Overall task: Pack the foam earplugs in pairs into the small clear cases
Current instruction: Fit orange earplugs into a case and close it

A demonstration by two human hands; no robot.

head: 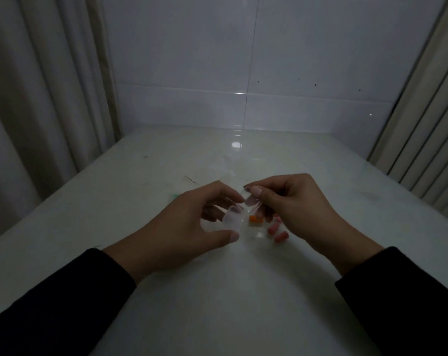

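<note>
The light is dim, so I take the small clear case (234,218) as my mark and read everything from it, left to right. Far to its left hangs a pale curtain (38,98), and nearer, just left of the case and partly hidden by the knuckles, a speck of green (175,195) lies on the worktop (115,201); I cannot tell what it is. The left hand (189,224) cradles the case's rounded body, its fingers (234,236) curled round it with the thumb pressed to the near side. Immediately right of the case, the right hand (295,209) pinches what looks like the case's clear lid between thumb and forefinger, the other fingers folded in. Whether the lid is hinged or loose I cannot make out. Below and just right of the case an orange earplug (255,219) lies on the worktop, and a little further right two pink earplugs (277,232) lie close together, near the right palm. I judge the case is being opened for filling. The left hand's grip should be firm but not squeezing, so the thin shell does not spring out of the fingers; the lid wants tilting fully clear before a matched pair goes in, and the two pink ones seem the natural pair. Right of the case the worktop runs well out to its edge by a ribbed panel (423,137); beyond the case it reaches the tiled wall (243,60), with what may be more clear cases (226,173) faint between.
</note>
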